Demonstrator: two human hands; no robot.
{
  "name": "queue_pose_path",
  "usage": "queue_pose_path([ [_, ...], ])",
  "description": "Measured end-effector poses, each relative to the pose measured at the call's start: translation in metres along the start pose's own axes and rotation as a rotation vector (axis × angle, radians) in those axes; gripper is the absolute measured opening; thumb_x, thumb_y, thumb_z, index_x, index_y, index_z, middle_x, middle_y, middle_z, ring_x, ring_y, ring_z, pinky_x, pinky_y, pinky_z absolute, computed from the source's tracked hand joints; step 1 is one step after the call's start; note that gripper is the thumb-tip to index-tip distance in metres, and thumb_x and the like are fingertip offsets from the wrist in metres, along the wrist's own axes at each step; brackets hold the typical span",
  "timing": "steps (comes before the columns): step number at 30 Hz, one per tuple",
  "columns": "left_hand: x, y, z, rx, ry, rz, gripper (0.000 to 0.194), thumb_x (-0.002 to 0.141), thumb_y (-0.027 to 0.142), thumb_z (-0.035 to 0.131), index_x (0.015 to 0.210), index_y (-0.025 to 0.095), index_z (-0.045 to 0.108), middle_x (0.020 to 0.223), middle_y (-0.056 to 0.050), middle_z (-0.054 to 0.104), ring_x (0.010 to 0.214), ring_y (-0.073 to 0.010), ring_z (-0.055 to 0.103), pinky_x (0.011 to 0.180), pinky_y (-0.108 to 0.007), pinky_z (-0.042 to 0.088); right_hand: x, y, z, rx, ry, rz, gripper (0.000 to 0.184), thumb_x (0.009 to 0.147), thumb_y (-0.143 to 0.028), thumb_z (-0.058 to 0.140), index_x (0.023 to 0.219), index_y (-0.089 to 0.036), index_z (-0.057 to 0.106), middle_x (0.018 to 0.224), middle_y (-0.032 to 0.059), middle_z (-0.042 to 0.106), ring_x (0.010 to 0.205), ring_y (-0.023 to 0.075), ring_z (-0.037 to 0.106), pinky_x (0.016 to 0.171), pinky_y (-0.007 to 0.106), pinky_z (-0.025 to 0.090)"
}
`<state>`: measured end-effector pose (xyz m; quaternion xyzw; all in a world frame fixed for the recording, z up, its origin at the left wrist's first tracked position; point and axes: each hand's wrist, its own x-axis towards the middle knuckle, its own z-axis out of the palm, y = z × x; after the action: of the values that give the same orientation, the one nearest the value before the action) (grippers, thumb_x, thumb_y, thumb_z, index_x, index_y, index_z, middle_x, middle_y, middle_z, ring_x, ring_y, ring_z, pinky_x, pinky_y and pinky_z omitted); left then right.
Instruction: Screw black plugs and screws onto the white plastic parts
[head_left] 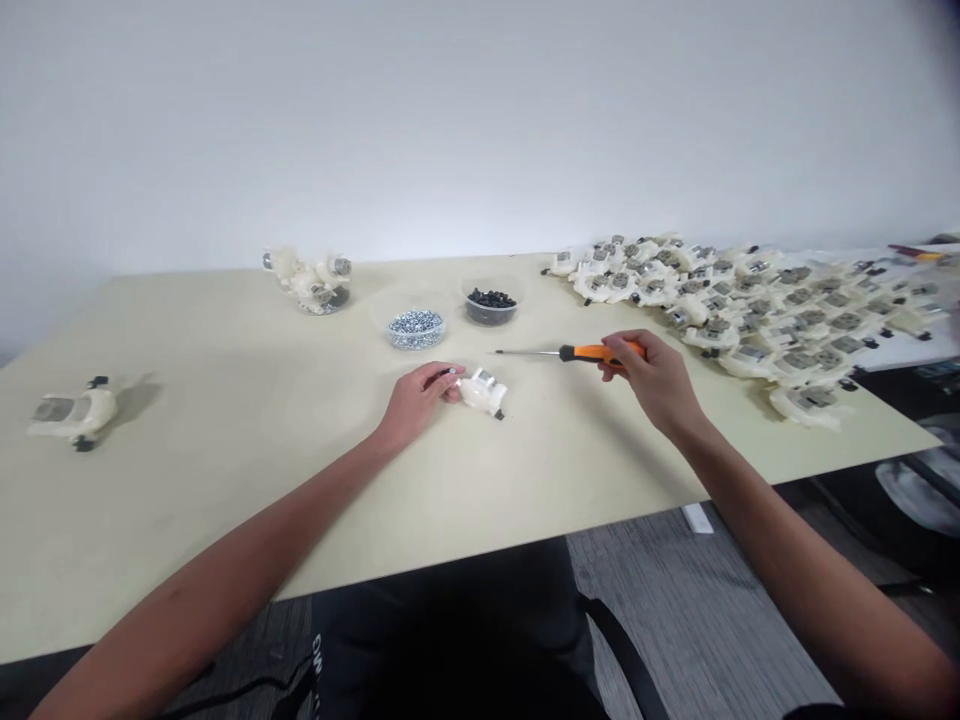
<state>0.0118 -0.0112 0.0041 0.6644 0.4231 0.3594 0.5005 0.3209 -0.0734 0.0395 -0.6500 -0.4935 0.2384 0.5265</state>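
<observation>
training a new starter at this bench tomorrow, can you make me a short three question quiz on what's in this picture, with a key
1. True or false: the tub of black pieces stands to the right of the tub of silvery pieces.

2. Fill in the missing colour: the screwdriver in the right hand has a handle of black and ____.

3. What do the fingers of the left hand grip?
A) the tub of silvery pieces
B) a white part
C) the screwdriver

Key: 1. True. 2. Orange. 3. B.
</observation>
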Motion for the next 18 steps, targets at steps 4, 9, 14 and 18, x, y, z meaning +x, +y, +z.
queue_pose_path([
  [4,0.003,-0.002,-0.002,0.047,-0.025,-0.035,0.031,0.086,0.039,0.054,0.104,0.018,0.069,0.078,-0.003,0.068,0.074,-0.0146,0.062,0.078,-0.029,0.047,-0.010,0.024,-0.005,-0.269,0.004,-0.013,0.028,0.084,-0.047,0.058,0.093,-0.020,0.060,0.083,0.0058,0.068,0.069,0.0206,0.067,0.071,0.040,0.052],
  [9,0.003,0.000,-0.004,0.123,-0.049,-0.036,0.033,0.087,0.040,0.051,0.107,0.021,0.069,0.078,-0.002,0.067,0.077,-0.0147,0.061,0.078,-0.029,0.047,-0.022,0.030,0.010,-0.593,-0.090,-0.303,0.030,0.085,-0.045,0.057,0.101,-0.019,0.062,0.107,0.0143,0.060,0.100,0.0296,0.060,0.087,0.051,0.049],
  [14,0.002,0.006,-0.006,0.138,-0.047,-0.011,0.035,0.088,0.039,0.051,0.115,0.024,0.067,0.101,-0.005,0.063,0.076,-0.0120,0.060,0.080,-0.030,0.048,-0.032,-0.010,0.050,-0.709,-0.199,-0.590,0.044,0.090,-0.042,0.051,0.129,-0.020,0.050,0.127,0.0166,0.050,0.123,0.0316,0.044,0.101,0.051,0.040],
  [18,0.004,0.007,-0.008,0.058,-0.026,-0.020,0.036,0.088,0.037,0.051,0.119,0.022,0.065,0.103,-0.006,0.061,0.076,-0.0107,0.059,0.083,-0.029,0.048,-0.023,-0.032,0.082,-0.652,-0.424,-0.536,0.053,0.090,-0.046,0.052,0.135,-0.020,0.044,0.128,0.0154,0.053,0.122,0.0312,0.047,0.101,0.050,0.041],
])
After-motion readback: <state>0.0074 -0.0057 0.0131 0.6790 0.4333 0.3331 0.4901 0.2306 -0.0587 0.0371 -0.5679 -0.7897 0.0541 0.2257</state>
